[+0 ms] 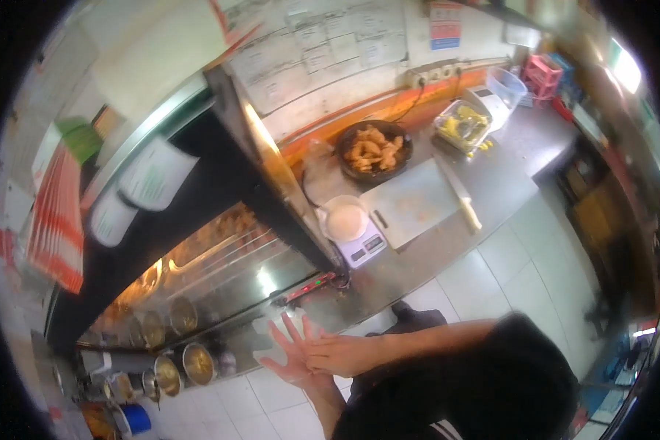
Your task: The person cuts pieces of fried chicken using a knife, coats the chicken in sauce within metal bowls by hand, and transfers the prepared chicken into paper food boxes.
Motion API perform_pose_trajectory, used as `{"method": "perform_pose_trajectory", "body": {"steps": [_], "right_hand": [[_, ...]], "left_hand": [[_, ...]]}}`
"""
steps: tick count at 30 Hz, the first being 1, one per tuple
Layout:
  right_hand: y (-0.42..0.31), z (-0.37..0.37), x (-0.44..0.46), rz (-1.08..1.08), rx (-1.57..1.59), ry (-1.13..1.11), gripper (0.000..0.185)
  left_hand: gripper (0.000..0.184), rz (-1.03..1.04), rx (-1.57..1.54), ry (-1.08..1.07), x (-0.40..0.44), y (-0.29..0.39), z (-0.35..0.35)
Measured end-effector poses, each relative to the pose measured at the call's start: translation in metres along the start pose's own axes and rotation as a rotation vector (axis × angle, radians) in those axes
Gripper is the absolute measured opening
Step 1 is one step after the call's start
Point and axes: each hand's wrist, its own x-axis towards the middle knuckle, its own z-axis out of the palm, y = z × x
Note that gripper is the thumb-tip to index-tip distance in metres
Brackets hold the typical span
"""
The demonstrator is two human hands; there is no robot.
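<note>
My left hand is held up with its fingers spread, in front of the display case. Thin, see-through plastic, which looks like a disposable glove, lies loosely around its fingers. Reaching across from the right, my right hand lies against the left hand near the base of the fingers. Its fingertips look closed on the plastic, though the exact grip is blurred. On the steel counter above the hands stands a digital kitchen scale carrying a round, pale tub.
A white cutting board with a knife lies beside a dark bowl of fried chicken. Further right are a clear container of yellow food and another scale. Left stands a lit display case, with metal pots below.
</note>
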Motion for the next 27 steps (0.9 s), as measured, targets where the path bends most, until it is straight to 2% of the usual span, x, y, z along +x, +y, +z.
{"method": "perform_pose_trajectory", "body": {"steps": [1,3,4,6,7,8,11,13,17,18,20,21,22,23,24,25,26,27], "right_hand": [[0.004,-0.001,-0.005,0.027,-0.011,0.013,0.033],[0.01,0.007,-0.015,-0.111,-0.041,0.295,0.029],[0.006,0.004,-0.021,-0.094,-0.049,0.31,0.029],[0.003,-0.003,-0.03,-0.105,0.073,0.289,0.026],[0.006,-0.006,-0.035,-0.009,0.179,0.067,0.021],[0.008,-0.009,-0.04,-0.011,0.176,0.082,0.021],[0.008,-0.031,-0.061,-0.194,0.208,0.192,0.018],[0.015,-0.046,-0.077,-0.225,0.291,0.141,0.014],[0.033,-0.116,-0.132,-0.197,0.356,0.067,0.013],[0.039,-0.135,-0.149,-0.191,0.363,0.064,0.013],[0.04,-0.199,-0.183,0.058,0.623,0.152,0.017],[0.052,-0.219,-0.204,0.177,0.551,0.232,0.018],[0.065,-0.231,-0.225,0.298,0.478,0.31,0.021],[0.087,-0.232,-0.247,0.514,0.418,0.432,0.023],[0.117,-0.226,-0.269,0.732,0.354,0.548,0.025],[0.15,-0.208,-0.298,0.876,0.025,0.638,0.028],[0.179,-0.191,-0.326,1.0,-0.317,0.717,0.032],[0.2,-0.182,-0.352,1.181,-0.403,0.697,0.038]], "left_hand": [[0.085,-0.03,-0.008,-0.007,0.004,-0.004,-0.003],[0.091,-0.121,-0.128,0.021,0.012,-0.008,-0.015],[0.091,-0.145,-0.126,0.017,0.013,-0.011,-0.024],[0.089,-0.161,-0.057,-0.072,0.024,-0.015,-0.035],[0.084,-0.12,0.038,0.108,0.02,-0.027,0.004],[0.084,-0.128,0.049,0.101,0.021,-0.033,0.016],[0.079,-0.223,0.072,0.177,0.029,-0.067,0.045],[0.078,-0.262,0.261,0.143,0.038,-0.101,0.073],[0.075,-0.274,0.26,0.103,0.071,-0.185,0.114],[0.067,-0.266,0.376,0.115,0.089,-0.206,0.121],[0.06,-0.235,0.499,0.136,0.125,-0.238,0.099],[0.054,-0.124,0.808,0.122,0.156,-0.255,0.066],[0.05,-0.06,0.821,0.184,0.173,-0.268,0.068],[0.046,0.003,0.835,0.245,0.19,-0.282,0.07],[0.044,0.02,0.554,0.372,0.212,-0.301,0.095],[0.045,0.025,0.822,0.262,0.247,-0.306,0.078],[0.043,0.031,0.925,0.197,0.277,-0.316,0.07],[0.042,0.044,1.026,0.133,0.307,-0.327,0.062]]}}
